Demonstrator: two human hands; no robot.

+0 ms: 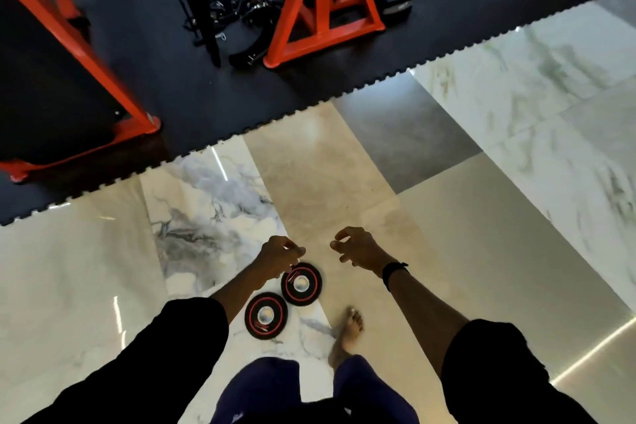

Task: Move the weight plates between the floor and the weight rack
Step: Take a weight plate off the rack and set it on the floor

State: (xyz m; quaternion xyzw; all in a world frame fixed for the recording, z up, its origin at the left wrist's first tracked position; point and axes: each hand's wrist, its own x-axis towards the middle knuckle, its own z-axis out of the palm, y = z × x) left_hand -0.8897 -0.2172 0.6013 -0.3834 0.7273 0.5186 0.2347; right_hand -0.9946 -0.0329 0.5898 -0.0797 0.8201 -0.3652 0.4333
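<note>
Your left hand (279,256) and right hand (358,249) hang loosely curled, holding nothing — two weight plates (301,283) lie flat, side by side, on the marble floor (430,227) under your left hand.

The left hand (280,256) covers the far edge of one weight plate (303,286); the orange rack (323,7) is cut off by the top edge.

Person, head view: black short sleeves (495,365) on both arms; forearms bare. Black wristband (393,274) — narrow, strap-like — on the right wrist. Dark navy trousers (265,389). Right foot (348,330) bare — no footwear.
</note>
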